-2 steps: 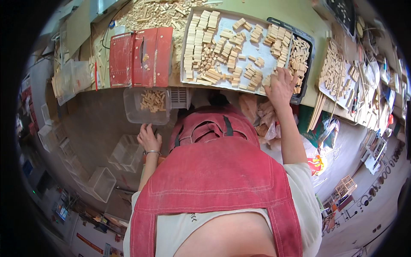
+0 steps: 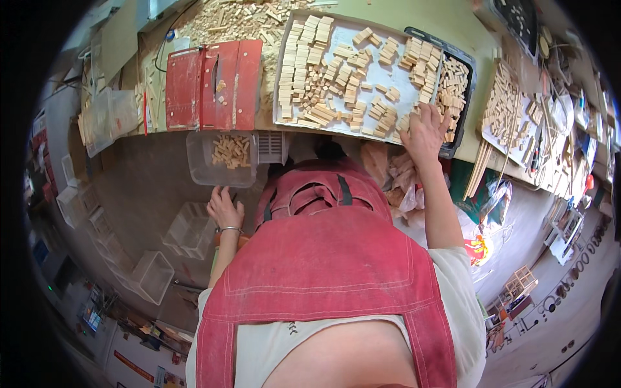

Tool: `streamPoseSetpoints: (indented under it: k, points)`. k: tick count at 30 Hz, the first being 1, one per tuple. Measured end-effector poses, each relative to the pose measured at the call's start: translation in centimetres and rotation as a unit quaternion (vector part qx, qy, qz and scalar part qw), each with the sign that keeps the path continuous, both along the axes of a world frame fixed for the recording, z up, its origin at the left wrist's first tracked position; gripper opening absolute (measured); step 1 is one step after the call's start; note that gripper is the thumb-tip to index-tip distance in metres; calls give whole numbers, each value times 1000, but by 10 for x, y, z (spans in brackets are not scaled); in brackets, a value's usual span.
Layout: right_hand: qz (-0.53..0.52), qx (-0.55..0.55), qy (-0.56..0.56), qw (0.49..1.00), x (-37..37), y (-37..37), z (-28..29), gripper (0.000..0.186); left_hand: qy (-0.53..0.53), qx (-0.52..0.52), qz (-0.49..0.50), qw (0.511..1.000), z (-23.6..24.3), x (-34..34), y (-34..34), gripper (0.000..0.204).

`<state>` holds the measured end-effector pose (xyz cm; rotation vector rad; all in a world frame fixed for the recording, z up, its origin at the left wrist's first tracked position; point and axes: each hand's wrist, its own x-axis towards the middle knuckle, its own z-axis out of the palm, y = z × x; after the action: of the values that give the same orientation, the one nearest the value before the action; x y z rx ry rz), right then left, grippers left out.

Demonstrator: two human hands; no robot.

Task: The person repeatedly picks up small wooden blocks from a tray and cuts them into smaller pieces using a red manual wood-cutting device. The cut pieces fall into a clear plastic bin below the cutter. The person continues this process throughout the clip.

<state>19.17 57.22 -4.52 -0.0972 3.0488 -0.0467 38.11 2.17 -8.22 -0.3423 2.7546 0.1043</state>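
Note:
My right hand (image 2: 425,134) rests over the near right corner of a shallow, white-lined tray (image 2: 356,71). Its fingers are spread and reach over small pale wooden blocks (image 2: 383,110), and I see nothing gripped between them. Down on the left, my left hand (image 2: 224,209) hangs beside my apron with its fingers apart and nothing in them. Just beyond it is a clear plastic bin (image 2: 199,169) holding a heap of wooden pieces (image 2: 231,151). Blocks stand in rows along the tray's left side and lie in loose clusters elsewhere.
A black crate (image 2: 467,110) full of wooden pieces adjoins the tray's right side. Left of the tray sits a red metal fixture (image 2: 183,87), with scattered wood offcuts (image 2: 239,22) behind it. Farther right is another board of blocks (image 2: 504,103). Clear plastic containers (image 2: 153,277) stand on the floor.

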Motion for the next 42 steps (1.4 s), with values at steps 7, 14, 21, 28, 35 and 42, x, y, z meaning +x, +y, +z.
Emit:
streamPoseSetpoints:
  k: [7, 14, 21, 28, 35, 42]
  points:
    - [6, 20, -20, 1000, -3, 0, -5, 41, -18, -11, 18, 1000, 0, 3, 3, 69]
    - [11, -3, 5, 1000, -8, -2, -10, 42, -2, 5, 35, 999, -5, 5, 4, 71]
    - [4, 0, 16, 1000, -10, -5, -19, 47, -10, 19, 58, 998, 4, -2, 11, 73]
    - [-15, -27, 12, 999, -10, -6, -25, 51, -14, 20, 61, 998, 7, -5, 10, 71]
    - [-45, -28, 35, 998, -6, -9, 1, 53, -2, 42, 41, 998, 5, -8, 1, 65]
    - [-71, -78, 116, 988, -7, -41, 46, 54, 125, 102, 46, 986, -1, -11, -20, 60]
